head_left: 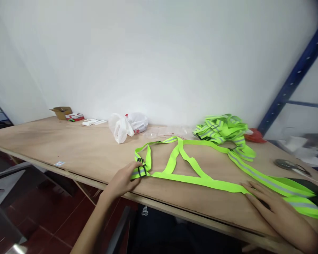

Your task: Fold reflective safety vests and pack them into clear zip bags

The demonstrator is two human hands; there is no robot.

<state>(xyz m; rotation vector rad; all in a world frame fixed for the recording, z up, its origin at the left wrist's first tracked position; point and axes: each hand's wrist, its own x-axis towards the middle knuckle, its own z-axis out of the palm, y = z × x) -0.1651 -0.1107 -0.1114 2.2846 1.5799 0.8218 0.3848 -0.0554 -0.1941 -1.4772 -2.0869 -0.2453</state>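
A neon-yellow reflective strap vest (190, 179) with grey stripes lies spread on the wooden table in front of me. My left hand (125, 179) is closed on its left end, beside black strap sliders. At the right, my right hand (275, 210) rests low over the table, with the vest's front band running in between its fingers and thumb. The band stretches fairly straight between both hands. Two shorter straps rise from it and meet at the back. More striped strap loops past my right hand to the table's right side.
A heap of similar neon straps (222, 128) lies against the wall, near a red item (255, 135). White plastic bags (122, 127), papers (92, 122) and an open cardboard box (62, 113) stand farther left. A dark computer mouse (286, 164) and a blue metal post (291, 81) are at right.
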